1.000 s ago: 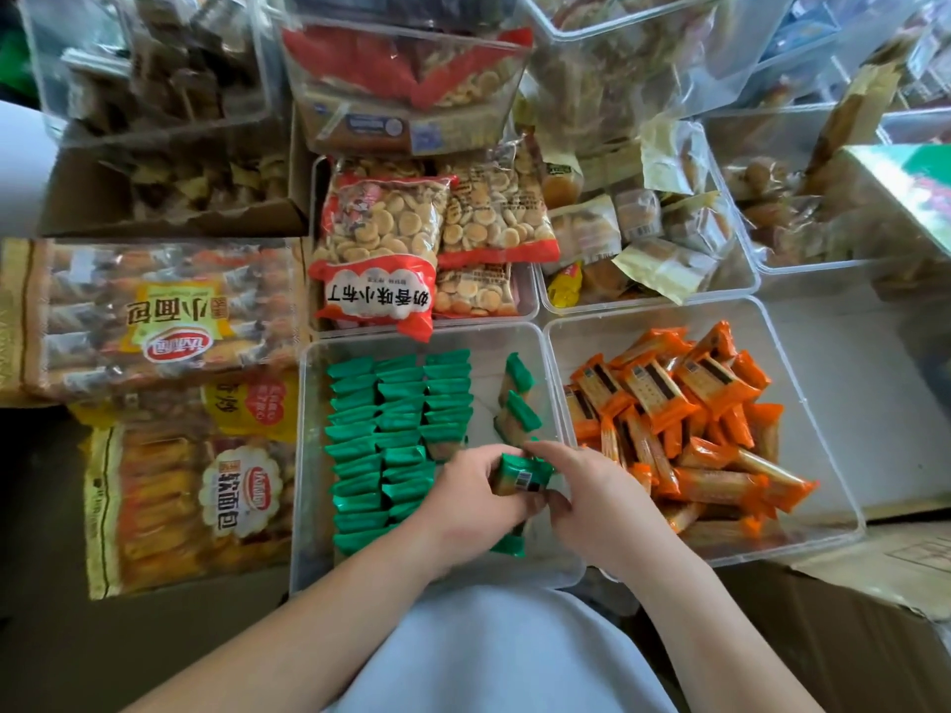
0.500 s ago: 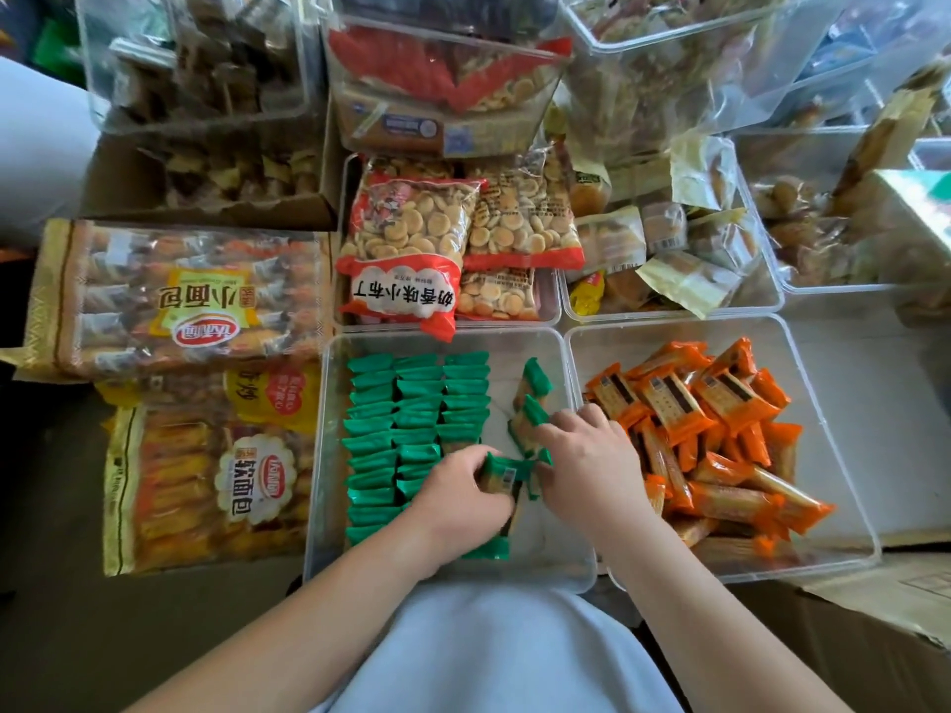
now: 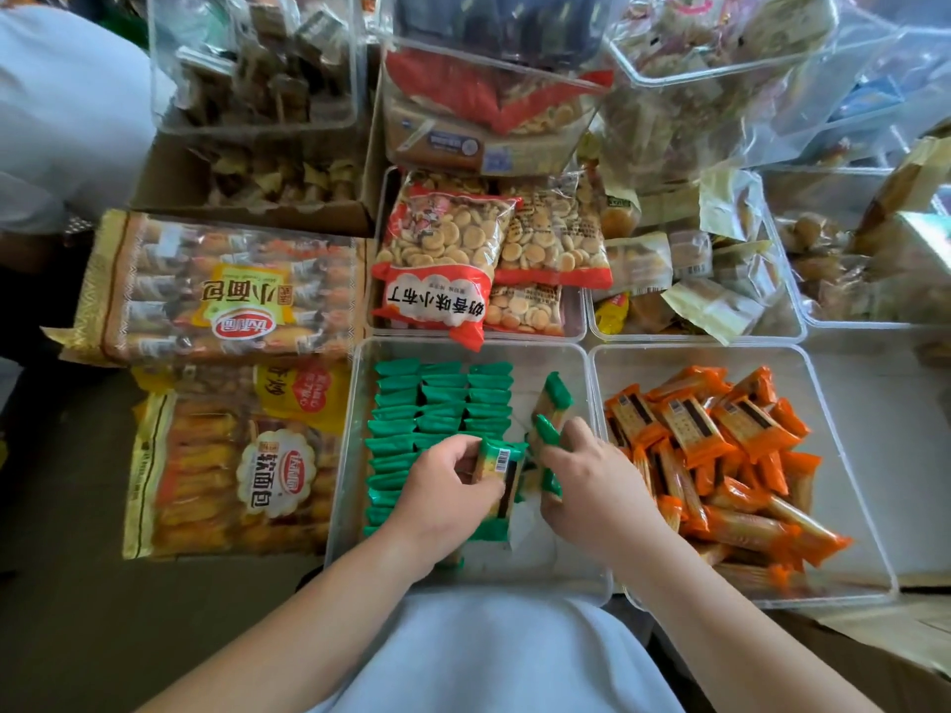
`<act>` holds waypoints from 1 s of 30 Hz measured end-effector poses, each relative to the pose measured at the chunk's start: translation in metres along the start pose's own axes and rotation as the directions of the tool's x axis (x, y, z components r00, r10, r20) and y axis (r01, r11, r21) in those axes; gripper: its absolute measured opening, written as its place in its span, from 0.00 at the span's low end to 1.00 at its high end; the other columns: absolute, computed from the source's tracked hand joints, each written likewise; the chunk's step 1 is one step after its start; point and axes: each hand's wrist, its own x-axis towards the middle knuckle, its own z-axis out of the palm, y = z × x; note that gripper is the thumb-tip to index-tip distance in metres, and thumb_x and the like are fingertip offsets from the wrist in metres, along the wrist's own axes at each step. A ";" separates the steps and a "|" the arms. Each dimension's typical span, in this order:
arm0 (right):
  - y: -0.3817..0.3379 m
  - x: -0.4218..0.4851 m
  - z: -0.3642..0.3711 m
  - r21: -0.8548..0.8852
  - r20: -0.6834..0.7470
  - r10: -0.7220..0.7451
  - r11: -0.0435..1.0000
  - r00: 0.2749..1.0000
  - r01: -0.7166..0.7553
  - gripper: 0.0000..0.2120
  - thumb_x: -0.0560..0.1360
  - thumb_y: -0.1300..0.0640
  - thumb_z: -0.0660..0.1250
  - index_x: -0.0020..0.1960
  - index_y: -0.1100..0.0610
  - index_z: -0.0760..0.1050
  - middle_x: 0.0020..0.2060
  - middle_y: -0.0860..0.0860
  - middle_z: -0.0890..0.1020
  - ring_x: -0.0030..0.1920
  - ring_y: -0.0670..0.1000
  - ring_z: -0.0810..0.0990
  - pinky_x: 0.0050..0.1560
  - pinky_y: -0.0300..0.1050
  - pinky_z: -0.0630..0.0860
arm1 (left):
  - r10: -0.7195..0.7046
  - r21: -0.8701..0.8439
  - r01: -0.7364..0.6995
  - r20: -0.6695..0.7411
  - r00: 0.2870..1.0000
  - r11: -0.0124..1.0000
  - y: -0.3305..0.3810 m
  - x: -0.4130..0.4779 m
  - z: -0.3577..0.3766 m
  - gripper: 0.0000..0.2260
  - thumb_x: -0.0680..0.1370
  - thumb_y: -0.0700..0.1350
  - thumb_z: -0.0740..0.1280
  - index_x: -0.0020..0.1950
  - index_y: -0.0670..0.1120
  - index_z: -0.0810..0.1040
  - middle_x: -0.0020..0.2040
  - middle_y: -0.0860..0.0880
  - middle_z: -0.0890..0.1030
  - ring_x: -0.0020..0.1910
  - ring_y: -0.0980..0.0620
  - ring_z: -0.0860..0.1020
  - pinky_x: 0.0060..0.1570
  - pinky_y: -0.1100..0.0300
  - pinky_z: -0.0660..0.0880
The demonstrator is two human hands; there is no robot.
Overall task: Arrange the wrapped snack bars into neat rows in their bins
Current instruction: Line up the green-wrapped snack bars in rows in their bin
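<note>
A clear plastic bin (image 3: 545, 578) in front of me holds green-wrapped snack bars. Three neat rows of green bars (image 3: 437, 403) fill its left part. My left hand (image 3: 442, 501) is shut on one green bar (image 3: 502, 473), held upright over the bin's middle, barcode side showing. My right hand (image 3: 592, 491) pinches another green bar (image 3: 546, 440) just right of it. One loose green bar (image 3: 556, 396) leans at the bin's right side. The bin to the right (image 3: 844, 440) holds a loose heap of orange-wrapped bars (image 3: 720, 455).
Two large bread packs (image 3: 221, 301) lie to the left. Bags of round biscuits (image 3: 442, 259) fill the bin behind the green one. More clear bins of wrapped pastries (image 3: 700, 280) and a cardboard box (image 3: 257, 193) stand further back. A person in white (image 3: 67, 110) is at the far left.
My right hand has moved from beside the held bar up to the loose green bars and closed on one. My left hand has kept its bar and shifted slightly left.
</note>
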 end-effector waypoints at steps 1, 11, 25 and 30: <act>-0.003 -0.003 -0.006 0.111 -0.027 0.028 0.994 0.999 -0.025 0.22 0.75 0.51 0.72 0.69 0.48 0.76 0.59 0.49 0.68 0.50 0.53 0.77 0.48 0.41 0.78 | 0.003 -0.001 -0.003 -0.014 1.000 1.000 -0.001 0.000 -0.001 0.09 0.76 0.39 0.75 0.52 0.51 0.84 0.45 0.53 0.87 0.45 0.55 0.83 0.46 0.62 0.80; -0.030 -0.011 -0.029 0.765 -0.096 0.216 0.640 0.972 -0.067 0.19 0.72 0.68 0.76 0.59 0.50 0.84 0.58 0.41 0.76 0.56 0.46 0.82 0.55 0.35 0.81 | 0.137 0.020 -0.138 0.047 0.989 0.990 0.000 -0.006 -0.003 0.19 0.68 0.47 0.82 0.41 0.48 0.70 0.34 0.58 0.73 0.34 0.56 0.70 0.37 0.61 0.68; -0.009 -0.025 -0.033 0.968 0.033 0.291 0.229 0.956 -0.103 0.26 0.76 0.76 0.68 0.64 0.49 0.79 0.56 0.50 0.87 0.56 0.52 0.86 0.54 0.56 0.85 | 0.164 0.064 -0.165 0.020 0.986 0.984 -0.002 -0.015 -0.010 0.29 0.66 0.47 0.84 0.60 0.59 0.74 0.54 0.58 0.81 0.51 0.66 0.79 0.47 0.73 0.75; -0.003 -0.028 -0.037 0.950 0.006 0.313 0.295 0.950 -0.104 0.28 0.77 0.76 0.65 0.63 0.46 0.79 0.56 0.47 0.86 0.58 0.50 0.85 0.52 0.53 0.85 | 0.162 0.136 -0.157 -0.024 0.987 0.978 -0.008 -0.010 -0.013 0.27 0.63 0.60 0.82 0.59 0.60 0.79 0.54 0.58 0.82 0.53 0.59 0.81 0.53 0.55 0.82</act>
